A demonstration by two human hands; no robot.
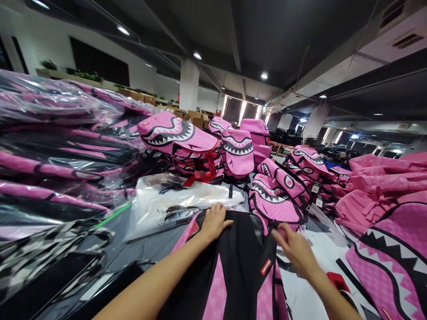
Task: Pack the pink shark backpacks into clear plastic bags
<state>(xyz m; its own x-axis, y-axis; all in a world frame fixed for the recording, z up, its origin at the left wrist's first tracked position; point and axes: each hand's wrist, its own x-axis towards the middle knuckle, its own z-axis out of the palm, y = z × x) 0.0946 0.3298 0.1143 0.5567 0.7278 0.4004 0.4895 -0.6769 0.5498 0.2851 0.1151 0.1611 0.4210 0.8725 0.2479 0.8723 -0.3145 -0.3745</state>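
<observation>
A black and pink backpack (pixel 238 262) lies in front of me with its strap side up. My left hand (pixel 215 222) is at its top edge, fingers curled over the edge and thumb out to the side. At the upper right, my right hand (pixel 292 242) pinches the black shoulder strap (pixel 268 258), which carries a small red label. Just beyond the backpack lies a clear plastic bag (pixel 187 198) with dark print. Pink shark-mouth backpacks (pixel 275 198) sit close behind my right hand.
Plastic-wrapped backpacks (pixel 60 151) are stacked high on the left, above black-and-white checked fabric (pixel 43 253). More shark-mouth bags (pixel 180 133) are piled ahead. Pink bag pieces (pixel 383 178) and a shark-patterned backpack (pixel 393 258) crowd the right, near a red object (pixel 338 282).
</observation>
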